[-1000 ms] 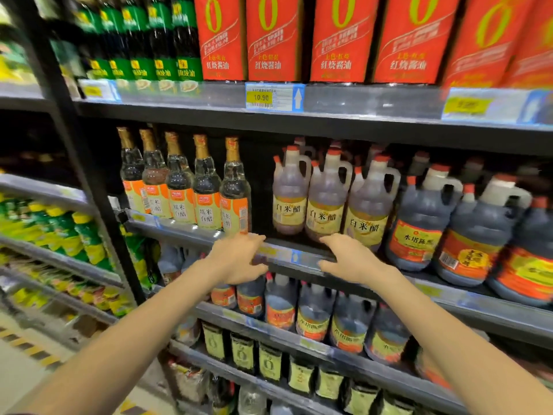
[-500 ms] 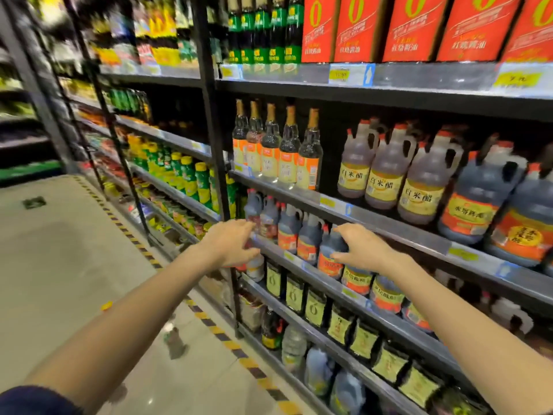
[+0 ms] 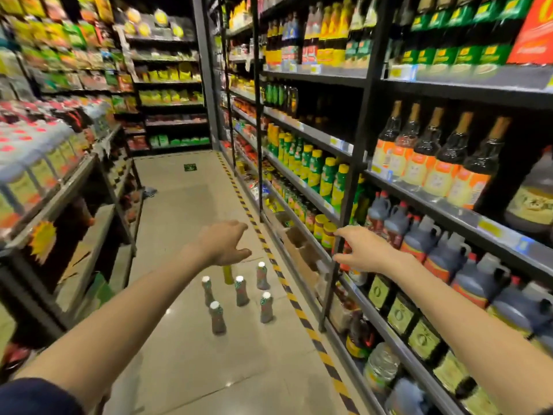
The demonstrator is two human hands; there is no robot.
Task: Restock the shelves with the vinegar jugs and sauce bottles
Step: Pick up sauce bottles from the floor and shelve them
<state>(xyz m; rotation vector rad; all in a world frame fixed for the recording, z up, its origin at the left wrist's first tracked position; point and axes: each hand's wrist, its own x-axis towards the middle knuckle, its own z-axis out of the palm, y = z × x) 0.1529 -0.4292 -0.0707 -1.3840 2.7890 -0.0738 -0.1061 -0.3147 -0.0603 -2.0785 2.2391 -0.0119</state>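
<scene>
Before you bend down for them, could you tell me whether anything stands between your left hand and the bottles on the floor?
Nothing visible does. The left hand hangs empty above the white-capped bottles and the yellow-green bottle, which stand apart on the floor; the shelf post lies to their right, beside the right hand.

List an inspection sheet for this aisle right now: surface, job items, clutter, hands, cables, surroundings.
Surface: beige tiled floor, yellow-black striped tape along the right shelving.
Job's things: five white-capped dark bottles and one yellow-green bottle upright on the floor; red-capped dark jugs and tall orange-labelled dark bottles on right shelves.
Clutter: brown cardboard box low beside the shelving.
Hands: left hand and right hand held out, empty, fingers relaxed.
Cables: nothing seen.
Surroundings: stocked black shelving on both sides.
</scene>
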